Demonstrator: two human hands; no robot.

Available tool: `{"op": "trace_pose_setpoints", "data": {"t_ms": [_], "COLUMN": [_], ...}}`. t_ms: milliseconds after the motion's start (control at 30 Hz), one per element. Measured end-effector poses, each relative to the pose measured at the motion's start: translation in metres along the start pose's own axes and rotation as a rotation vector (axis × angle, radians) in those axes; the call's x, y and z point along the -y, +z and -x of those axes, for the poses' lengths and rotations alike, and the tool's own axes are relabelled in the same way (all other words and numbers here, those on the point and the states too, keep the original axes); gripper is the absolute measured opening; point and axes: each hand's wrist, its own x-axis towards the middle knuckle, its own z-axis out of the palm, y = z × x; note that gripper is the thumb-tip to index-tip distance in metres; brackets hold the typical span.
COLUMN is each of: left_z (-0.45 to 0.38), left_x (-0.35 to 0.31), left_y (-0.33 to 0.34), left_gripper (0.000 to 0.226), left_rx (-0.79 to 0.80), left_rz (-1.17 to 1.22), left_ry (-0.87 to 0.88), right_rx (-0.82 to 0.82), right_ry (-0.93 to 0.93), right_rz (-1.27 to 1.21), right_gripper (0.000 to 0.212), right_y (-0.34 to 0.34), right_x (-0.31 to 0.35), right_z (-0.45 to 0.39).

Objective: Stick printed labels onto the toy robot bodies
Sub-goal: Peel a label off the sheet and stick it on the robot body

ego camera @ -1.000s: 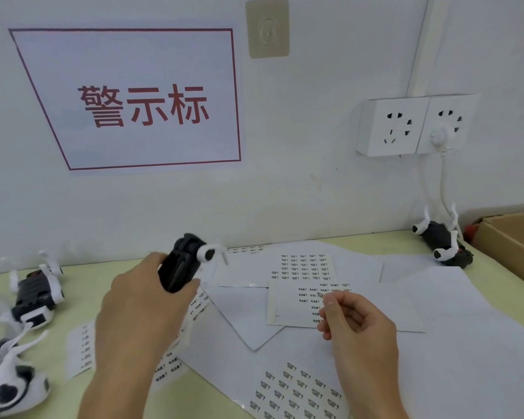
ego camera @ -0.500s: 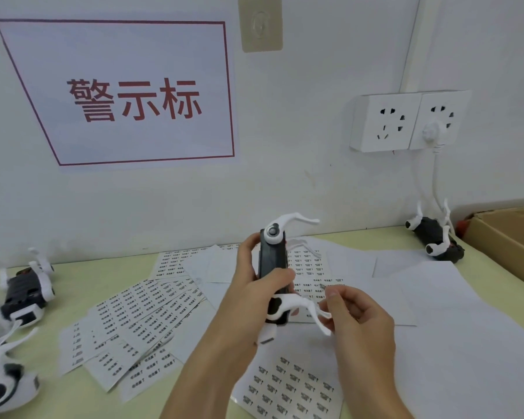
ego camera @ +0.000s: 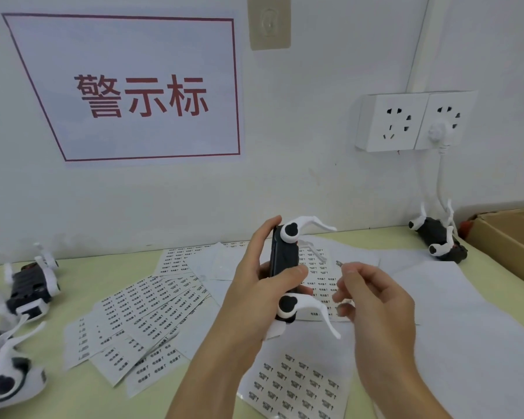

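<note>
My left hand (ego camera: 254,294) grips a black toy robot body (ego camera: 285,258) upright above the papers, thumb across its front and fingers behind. White curved legs stick out from its top and bottom. My right hand (ego camera: 378,306) hovers just right of the toy and pinches a small printed label (ego camera: 340,263) at its fingertips, a short gap from the body. Label sheets lie fanned out on the table at left (ego camera: 146,303), under the toy (ego camera: 321,279) and at the near edge (ego camera: 297,385).
Several more toy robots lie at the far left (ego camera: 31,285) and near left (ego camera: 6,382); another one (ego camera: 439,240) lies by the wall at right. A cardboard box (ego camera: 511,234) stands at the right edge. Wall sockets (ego camera: 406,122) with a plugged cable hang above. White backing sheets (ego camera: 466,328) cover the right side.
My left hand brought the toy from the left to the middle and stood it upright. My right hand with the label rose slightly toward the toy's side.
</note>
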Motion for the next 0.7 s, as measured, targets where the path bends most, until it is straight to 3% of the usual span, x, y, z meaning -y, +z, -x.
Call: {"op": "trace_pose_setpoints", "data": {"t_ms": [200,267,433,700], "left_z": [0.001,0.002,0.002,0.003], "left_x": [-0.003,-0.004,-0.005,-0.006], "left_y": [0.001,0.002,0.001,0.004], "left_gripper": [0.066,0.067,0.07,0.073], "left_rx": [0.05,0.07,0.1,0.158], "left_rz": [0.033,0.031,0.005,-0.009], "left_ry": [-0.022,-0.029,-0.016,-0.028], "right_rx": [0.438,0.514,0.509,0.557], "right_ry": [-0.282,-0.346,-0.44,-0.49], "right_rz": [0.366,0.511,0.834,0.913], "right_gripper": [0.019,0.017,0.014,0.025], "right_y": [-0.007,-0.006,-0.004,-0.002], "right_x": [0.075,0.089,0.092,0.087], "right_z": [-0.019,-0.022,-0.023,-0.022]}}
